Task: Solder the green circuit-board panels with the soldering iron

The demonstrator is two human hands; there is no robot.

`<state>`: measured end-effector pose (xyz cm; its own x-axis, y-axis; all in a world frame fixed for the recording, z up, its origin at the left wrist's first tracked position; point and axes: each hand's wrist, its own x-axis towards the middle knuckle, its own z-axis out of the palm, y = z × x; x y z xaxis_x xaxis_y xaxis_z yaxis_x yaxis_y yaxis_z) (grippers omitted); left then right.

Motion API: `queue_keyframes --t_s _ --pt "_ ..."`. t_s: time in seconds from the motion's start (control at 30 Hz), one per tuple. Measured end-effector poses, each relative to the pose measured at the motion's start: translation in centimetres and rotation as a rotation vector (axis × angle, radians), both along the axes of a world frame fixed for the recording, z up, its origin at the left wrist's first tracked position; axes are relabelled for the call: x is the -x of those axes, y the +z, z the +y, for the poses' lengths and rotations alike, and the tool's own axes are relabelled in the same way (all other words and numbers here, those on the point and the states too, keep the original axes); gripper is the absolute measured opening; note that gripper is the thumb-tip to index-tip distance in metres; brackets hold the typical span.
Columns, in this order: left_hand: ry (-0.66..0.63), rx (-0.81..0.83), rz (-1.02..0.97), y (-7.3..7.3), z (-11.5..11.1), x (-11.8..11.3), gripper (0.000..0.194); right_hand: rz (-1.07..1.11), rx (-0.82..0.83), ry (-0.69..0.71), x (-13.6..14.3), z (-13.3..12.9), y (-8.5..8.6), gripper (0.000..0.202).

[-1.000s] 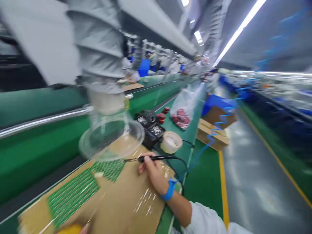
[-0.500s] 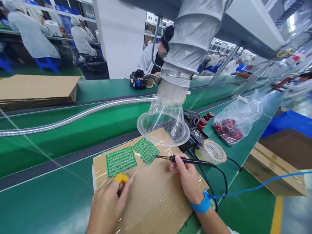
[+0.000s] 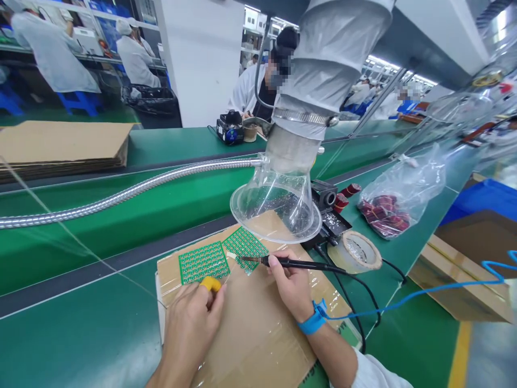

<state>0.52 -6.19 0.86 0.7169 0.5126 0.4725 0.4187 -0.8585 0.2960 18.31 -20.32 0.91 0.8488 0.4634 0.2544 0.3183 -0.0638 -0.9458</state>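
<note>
My right hand grips a soldering iron like a pen and wears a blue wrist strap. The iron's tip is over the lower left part of the right circuit board panel; whether it touches cannot be made out. My left hand, a yellow cover on its index finger, pinches thin solder wire just below the left circuit board panel. Both green panels lie on a taped cardboard sheet. A small pale piece sits between them.
A clear fume hood hangs low above the panels. Right of it are an iron stand, a tape roll and a bag of dark red bundles. Stacked cardboard lies far left. A co-worker sits opposite.
My right hand and the soldering iron have moved left, the tip going toward the pale piece. My left hand has shifted slightly up and right. The view has tilted a little.
</note>
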Motion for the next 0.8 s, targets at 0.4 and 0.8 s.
queue_keyframes --t_s 0.4,0.8 --pt "0.018 0.014 0.021 -0.09 -0.05 -0.34 0.050 -0.006 0.085 0.034 0.08 -0.20 0.00 0.021" --pt "0.049 0.041 0.072 -0.36 -0.18 -0.72 0.050 -0.032 0.070 0.045 0.06 -0.14 -0.09 0.018"
